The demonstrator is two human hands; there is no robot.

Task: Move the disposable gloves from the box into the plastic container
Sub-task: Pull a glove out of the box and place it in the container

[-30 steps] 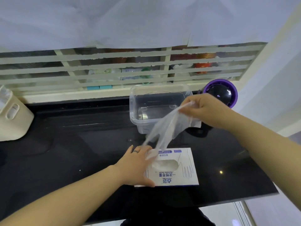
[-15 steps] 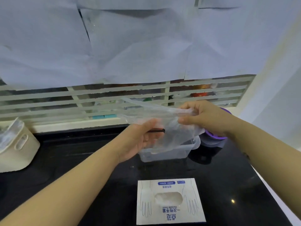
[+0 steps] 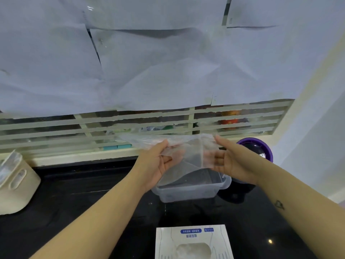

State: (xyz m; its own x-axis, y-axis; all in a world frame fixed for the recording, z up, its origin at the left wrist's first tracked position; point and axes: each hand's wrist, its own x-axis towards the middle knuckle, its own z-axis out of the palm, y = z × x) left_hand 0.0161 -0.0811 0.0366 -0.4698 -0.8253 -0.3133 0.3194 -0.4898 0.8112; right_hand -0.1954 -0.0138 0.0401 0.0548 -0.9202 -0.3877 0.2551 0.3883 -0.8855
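Above back edge of glossy black countertop (image 3: 93,202), thin clear plastic disposable glove (image 3: 188,152) hangs over clear rectangular plastic container (image 3: 186,193). Left hand (image 3: 158,163) pinches one side, right hand (image 3: 229,161) other. Likely weightless, limp, clingy: grip by edges. White cardboard box (image 3: 192,238) at front edge.

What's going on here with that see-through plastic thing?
A person holds a thin clear disposable glove spread between the left hand and the right hand, above an open plastic container on a dark counter. The glove is not in it yet. The glove box lies nearer the person, more gloves showing through its opening.
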